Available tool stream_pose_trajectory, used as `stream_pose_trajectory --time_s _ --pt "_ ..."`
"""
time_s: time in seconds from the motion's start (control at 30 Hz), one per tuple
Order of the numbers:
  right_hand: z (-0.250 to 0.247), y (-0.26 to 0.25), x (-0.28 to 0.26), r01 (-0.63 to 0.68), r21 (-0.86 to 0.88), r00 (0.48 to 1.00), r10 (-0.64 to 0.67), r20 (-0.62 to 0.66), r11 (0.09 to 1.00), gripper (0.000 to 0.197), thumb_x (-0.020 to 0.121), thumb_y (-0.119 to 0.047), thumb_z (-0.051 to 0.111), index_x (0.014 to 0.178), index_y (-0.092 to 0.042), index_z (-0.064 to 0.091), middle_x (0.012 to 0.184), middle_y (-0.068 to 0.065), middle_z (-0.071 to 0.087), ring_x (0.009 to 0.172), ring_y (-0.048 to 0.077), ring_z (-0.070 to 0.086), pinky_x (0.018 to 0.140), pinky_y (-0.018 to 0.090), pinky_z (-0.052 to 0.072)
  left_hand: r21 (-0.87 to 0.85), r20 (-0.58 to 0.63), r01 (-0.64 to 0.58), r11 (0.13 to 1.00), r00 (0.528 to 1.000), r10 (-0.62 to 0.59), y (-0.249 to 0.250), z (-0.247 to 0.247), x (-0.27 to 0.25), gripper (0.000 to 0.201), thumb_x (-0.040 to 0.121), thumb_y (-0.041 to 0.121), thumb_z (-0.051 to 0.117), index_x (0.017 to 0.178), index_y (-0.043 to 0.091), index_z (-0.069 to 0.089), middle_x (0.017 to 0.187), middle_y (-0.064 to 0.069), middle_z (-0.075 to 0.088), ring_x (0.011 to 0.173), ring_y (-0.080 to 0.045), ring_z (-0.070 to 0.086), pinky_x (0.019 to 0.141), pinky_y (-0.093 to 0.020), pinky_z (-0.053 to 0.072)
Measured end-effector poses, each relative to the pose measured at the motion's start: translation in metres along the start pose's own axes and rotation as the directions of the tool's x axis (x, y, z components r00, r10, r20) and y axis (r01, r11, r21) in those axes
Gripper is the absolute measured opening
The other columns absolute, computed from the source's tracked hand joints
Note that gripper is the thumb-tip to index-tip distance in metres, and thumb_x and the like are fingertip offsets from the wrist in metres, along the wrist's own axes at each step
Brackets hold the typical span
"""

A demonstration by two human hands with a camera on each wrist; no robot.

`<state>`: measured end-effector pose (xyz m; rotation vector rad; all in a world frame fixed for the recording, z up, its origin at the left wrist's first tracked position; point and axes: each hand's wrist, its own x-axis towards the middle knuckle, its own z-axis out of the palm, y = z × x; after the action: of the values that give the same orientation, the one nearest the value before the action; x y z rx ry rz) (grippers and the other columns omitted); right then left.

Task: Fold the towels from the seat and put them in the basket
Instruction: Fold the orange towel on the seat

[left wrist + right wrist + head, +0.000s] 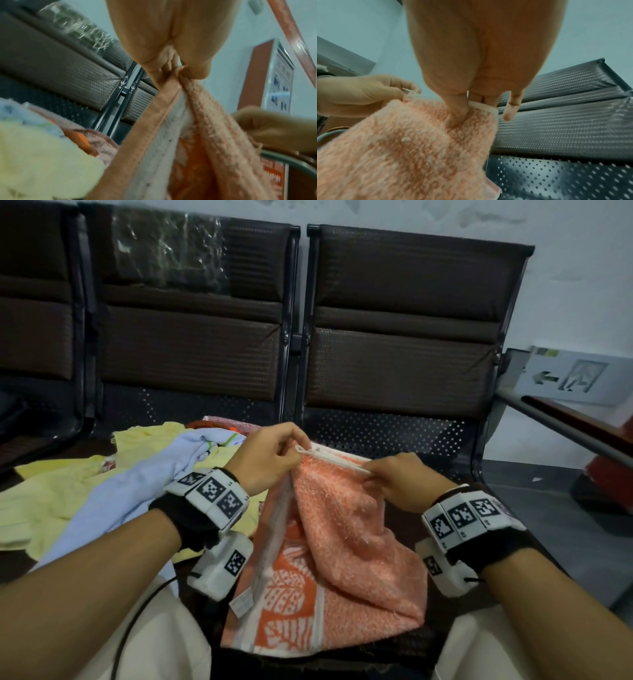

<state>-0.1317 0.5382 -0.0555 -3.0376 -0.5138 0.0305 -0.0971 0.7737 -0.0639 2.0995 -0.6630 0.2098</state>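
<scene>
Orange towel (342, 529) pinched by left hand (270, 455) and right hand (404, 479); two yellow, one blue beside.

At twelve o'clock we see a row of dark brown padded seat backs (404, 337) against a pale wall (565, 268). At eleven o'clock, clear plastic wrap (171, 251) clings to one backrest. At three o'clock we find a grey arrow sign (565, 378) above a reddish wooden ledge (589, 422).
</scene>
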Motion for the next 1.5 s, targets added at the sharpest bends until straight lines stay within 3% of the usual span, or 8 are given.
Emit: stream_pose_trajectory --time_s 0.17,0.3,0.53,0.67,0.83,1.07,1.23,1.5 --pt "-0.019 -0.001 -0.007 -0.004 -0.056 0.948 -0.014 -0.317 0.998 0.007 0.077 -0.024 0.068 0.075 -0.017 0.068 0.069 0.006 0.068 0.074 0.032 0.063 0.062 0.029 0.032 0.207 -0.026 -0.095 0.974 0.994 0.103 0.000 -0.001 -0.001 0.026 0.081 0.001 0.056 0.096 0.022 0.061 0.066 0.005 0.049 0.059 -0.001 0.046 0.056 -0.012 0.034" --pt "-0.021 -0.005 -0.008 0.020 -0.119 0.922 -0.065 -0.383 0.993 0.020 0.070 -0.031 0.078 0.079 -0.014 0.071 0.072 0.010 0.067 0.072 0.034 0.061 0.065 0.028 0.026 0.199 -0.036 -0.030 0.980 0.999 0.038 0.001 0.009 0.000 0.019 0.093 0.008 0.045 0.099 0.016 0.060 0.090 -0.004 0.056 0.082 -0.015 0.052 0.070 -0.025 0.035" --pt "-0.021 -0.005 -0.017 0.015 0.058 0.918 0.010 -0.397 0.998 0.036 0.068 -0.027 0.081 0.098 -0.017 0.063 0.087 0.005 0.068 0.084 0.027 0.063 0.072 0.036 0.047 -0.041 -0.112 0.029 0.999 0.993 -0.034 0.016 0.020 0.002 0.026 0.090 0.021 0.033 0.070 0.019 0.051 0.059 0.009 0.047 0.057 -0.005 0.044 0.060 -0.029 0.033" --pt "-0.015 -0.001 -0.019 -0.076 0.195 0.929 0.141 -0.341 0.978 0.061 0.072 -0.013 0.075 0.129 -0.022 0.053 0.099 0.008 0.068 0.096 0.025 0.063 0.083 0.039 0.052 0.099 -0.025 -0.058 0.993 0.998 0.061 0.015 0.022 0.002 0.028 0.098 0.038 0.039 0.086 0.016 0.052 0.079 0.006 0.052 0.071 -0.007 0.048 0.066 -0.026 0.033" --pt "-0.011 0.009 -0.022 -0.127 0.139 0.947 0.162 -0.277 0.982 0.017 0.075 -0.013 0.072 0.091 -0.019 0.074 0.084 -0.003 0.058 0.087 0.021 0.061 0.073 0.034 0.050 0.240 0.167 -0.166 0.956 0.978 0.127 0.011 0.021 0.002 0.017 0.095 0.022 0.051 0.110 0.015 0.055 0.108 -0.004 0.052 0.100 -0.015 0.053 0.089 -0.029 0.041" --pt "-0.022 0.012 -0.031 -0.068 0.105 0.939 0.099 -0.329 0.992 0.016 0.081 -0.022 0.069 0.093 -0.015 0.062 0.107 0.003 0.051 0.098 0.023 0.045 0.084 0.037 0.042 0.319 0.111 -0.203 0.926 0.978 0.176 0.018 0.003 0.002 0.045 0.089 0.004 0.058 0.133 0.012 0.051 0.114 -0.001 0.058 0.103 -0.011 0.053 0.082 -0.006 0.033" --pt "-0.064 0.002 -0.033 -0.052 0.228 0.932 0.129 -0.340 0.972 0.013 0.089 -0.009 0.055 0.101 -0.013 0.057 0.092 0.011 0.066 0.087 0.030 0.060 0.063 0.028 0.033 0.455 0.105 -0.118 0.883 0.991 0.079 0.051 -0.022 0.000 0.022 0.097 0.033 0.044 0.114 0.023 0.051 0.110 -0.004 0.063 0.101 -0.028 0.059 0.085 -0.044 0.049" --pt "-0.159 -0.036 -0.064 0.191 0.448 0.682 0.211 -0.700 0.873 0.004 0.082 -0.023 0.068 0.085 -0.026 0.065 0.074 -0.016 0.062 0.070 -0.002 0.056 0.060 0.013 0.040 0.263 -0.171 -0.230 0.937 0.945 0.280 0.128 -0.073 0.001 0.016 0.098 0.017 0.033 0.099 0.009 0.047 0.087 -0.017 0.061 0.082 -0.033 0.057 0.067 -0.037 0.039"
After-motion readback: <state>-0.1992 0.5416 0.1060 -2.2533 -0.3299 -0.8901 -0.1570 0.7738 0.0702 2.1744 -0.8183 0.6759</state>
